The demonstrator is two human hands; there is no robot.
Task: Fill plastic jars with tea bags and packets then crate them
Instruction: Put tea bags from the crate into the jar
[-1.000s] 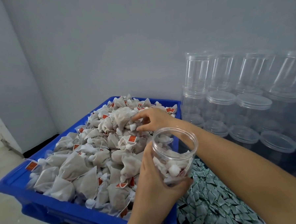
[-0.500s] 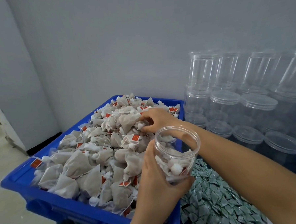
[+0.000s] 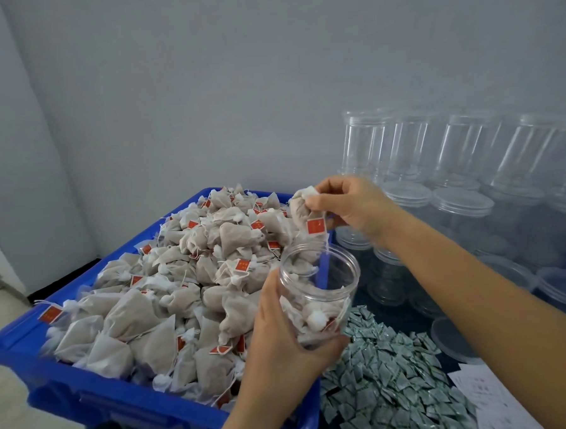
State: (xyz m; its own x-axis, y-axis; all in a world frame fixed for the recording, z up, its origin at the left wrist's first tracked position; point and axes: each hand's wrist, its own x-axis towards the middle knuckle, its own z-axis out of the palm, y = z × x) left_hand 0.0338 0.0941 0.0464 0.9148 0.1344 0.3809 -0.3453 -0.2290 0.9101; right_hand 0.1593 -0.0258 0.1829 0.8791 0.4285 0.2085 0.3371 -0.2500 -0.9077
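While the left hand (image 3: 283, 342) grips the clear plastic jar (image 3: 318, 292), mouth tilted up over the near corner of the blue crate (image 3: 88, 395) heaped with tea bags, the right hand (image 3: 350, 204) pinches one tea bag (image 3: 302, 210) just above the rim, its red tag (image 3: 316, 226) dangling. A good drop likely means centring the bag over the opening and letting string and tag follow inside. Green packets (image 3: 381, 373) lie beside the crate.
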